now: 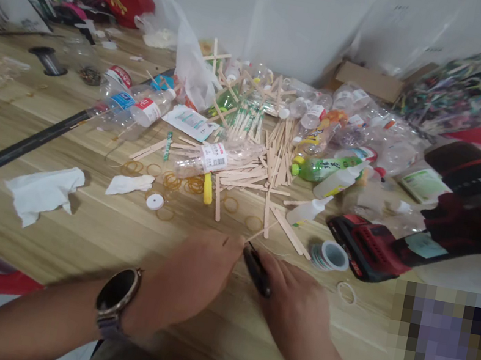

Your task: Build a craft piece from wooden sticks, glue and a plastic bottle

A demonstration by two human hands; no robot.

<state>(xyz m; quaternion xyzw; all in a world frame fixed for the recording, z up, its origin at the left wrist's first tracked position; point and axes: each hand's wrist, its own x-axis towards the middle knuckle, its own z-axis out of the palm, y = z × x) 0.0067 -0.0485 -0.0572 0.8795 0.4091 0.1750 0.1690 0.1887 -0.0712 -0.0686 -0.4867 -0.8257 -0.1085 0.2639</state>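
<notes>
My left hand [195, 277], with a watch [117, 292] on its wrist, is closed in a pinch above the near part of the table. From its fingertips a thin pale stick [263, 232] sticks out toward the far right. My right hand [298, 302] is wrapped round a small black-handled tool [258, 271] that resembles a knife. Its dark tip meets the stick right beside my left fingertips. The fingers hide the rest of the stick and most of the tool's far end.
Beyond my hands lie flat wooden craft sticks [245, 178], rubber bands [173, 180] and a clear plastic bottle [213, 160]. A red and black cordless drill [369, 240] stands at right, beside a spool [332, 257]. Glue bottles [307, 210] are near it. Crumpled tissue [46, 189] lies left.
</notes>
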